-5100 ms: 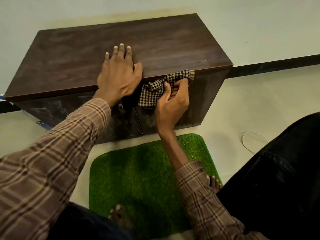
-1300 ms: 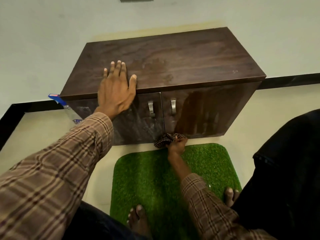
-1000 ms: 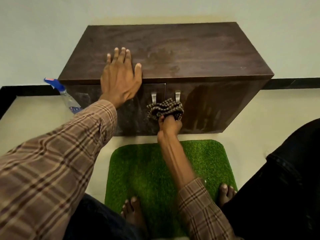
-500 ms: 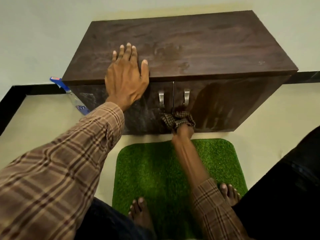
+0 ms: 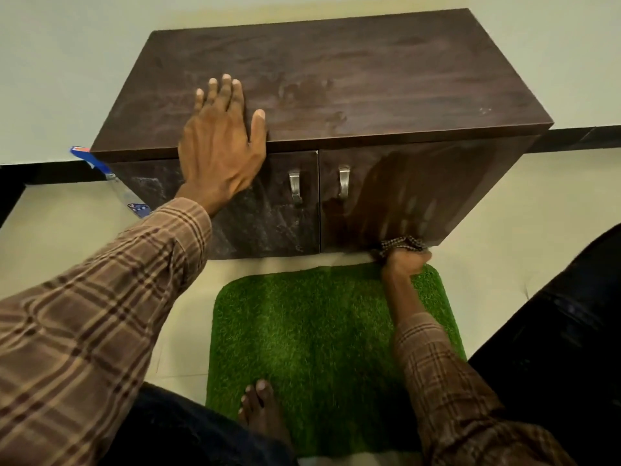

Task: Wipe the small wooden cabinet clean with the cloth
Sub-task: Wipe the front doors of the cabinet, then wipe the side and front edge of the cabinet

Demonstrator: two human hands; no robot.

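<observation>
The small dark wooden cabinet (image 5: 353, 79) stands against the wall, its two glossy doors shut, each with a metal handle. My left hand (image 5: 221, 142) lies flat, fingers spread, over the front left edge of the top. My right hand (image 5: 405, 262) is down at the bottom edge of the right door, shut on a bunched brown checked cloth (image 5: 400, 243) pressed against the door. Only the cloth's top shows above my fist.
A green grass-like mat (image 5: 319, 324) lies on the pale floor before the cabinet, with my bare foot (image 5: 262, 408) on it. A spray bottle (image 5: 111, 179) with a blue head leans at the cabinet's left side. Dark cloth (image 5: 564, 331) fills the right.
My right hand has carried the cloth from below the handles at the middle to the lower right of the right door. My left hand has stayed on the top.
</observation>
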